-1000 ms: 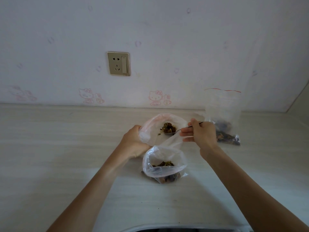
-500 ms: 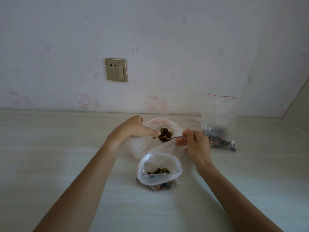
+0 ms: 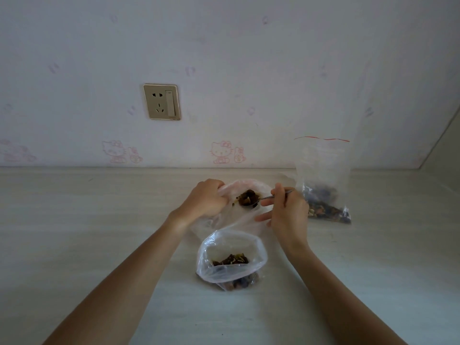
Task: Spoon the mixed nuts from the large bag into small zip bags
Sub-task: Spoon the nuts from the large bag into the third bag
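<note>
On the wall at the left, a beige wall socket (image 3: 161, 101) sits above a row of faint pink cartoon-cat stickers (image 3: 115, 151). Below it runs the pale wood-grain tabletop (image 3: 74, 220).

The left hand (image 3: 202, 200) reaches in from the lower left, its grip closed round the left rim of a thin translucent plastic bag (image 3: 251, 220), fingers curled over the bunched edge and holding its mouth open. This bag lies slumped on the tabletop between the two hands.

Over that open mouth hangs a metal spoon (image 3: 251, 201), its bowl heaped with dark mixed nuts (image 3: 247, 197). A few small pieces lie just left of the bowl, on or inside the plastic.

Nearer the person, in front of the held bag and touching its lower fold, a second clear bag (image 3: 231, 261) stands open on the tabletop with its rim rolled down. A layer of brown and greenish nuts (image 3: 231, 260) fills its bottom.

The right hand (image 3: 286, 210) comes in from the lower right. Its grip pinches the spoon's handle between thumb and forefinger, while the other fingers stretch out toward the held bag.

Farthest right, just beside the right hand, a small zip bag (image 3: 323, 170) with a red seal line stands upright against the wall, with dark nuts settled in its base.
</note>
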The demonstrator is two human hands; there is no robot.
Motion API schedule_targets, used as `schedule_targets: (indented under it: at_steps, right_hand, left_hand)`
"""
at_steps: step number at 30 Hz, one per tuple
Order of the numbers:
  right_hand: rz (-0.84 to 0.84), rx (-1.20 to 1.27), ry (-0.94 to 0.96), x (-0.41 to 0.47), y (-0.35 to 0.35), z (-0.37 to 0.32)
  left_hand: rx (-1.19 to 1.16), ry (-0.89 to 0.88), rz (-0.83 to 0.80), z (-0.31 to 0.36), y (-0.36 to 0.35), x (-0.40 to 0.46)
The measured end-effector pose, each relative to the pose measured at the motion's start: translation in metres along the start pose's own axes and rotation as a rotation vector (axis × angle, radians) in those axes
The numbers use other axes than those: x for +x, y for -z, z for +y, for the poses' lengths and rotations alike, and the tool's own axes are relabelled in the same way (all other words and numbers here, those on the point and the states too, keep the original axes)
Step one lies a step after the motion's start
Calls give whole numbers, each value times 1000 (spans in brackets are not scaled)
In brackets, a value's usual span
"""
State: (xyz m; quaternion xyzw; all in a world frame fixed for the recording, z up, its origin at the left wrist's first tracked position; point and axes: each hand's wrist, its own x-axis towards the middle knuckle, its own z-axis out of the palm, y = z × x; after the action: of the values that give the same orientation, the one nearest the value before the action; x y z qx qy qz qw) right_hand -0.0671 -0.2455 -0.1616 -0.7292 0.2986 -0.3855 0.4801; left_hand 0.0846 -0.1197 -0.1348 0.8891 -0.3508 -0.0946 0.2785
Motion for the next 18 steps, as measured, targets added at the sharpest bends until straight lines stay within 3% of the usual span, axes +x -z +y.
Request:
schedule_targets:
  at_steps: [6,18]
  right_hand:
    - [-15,188,-170,3,0,6]
    - [-190,275,-234,9,8,2]
  left_hand:
    - [-158,41,-20,-6,-2,-2]
    - [-166,66,29,-8,-2,7]
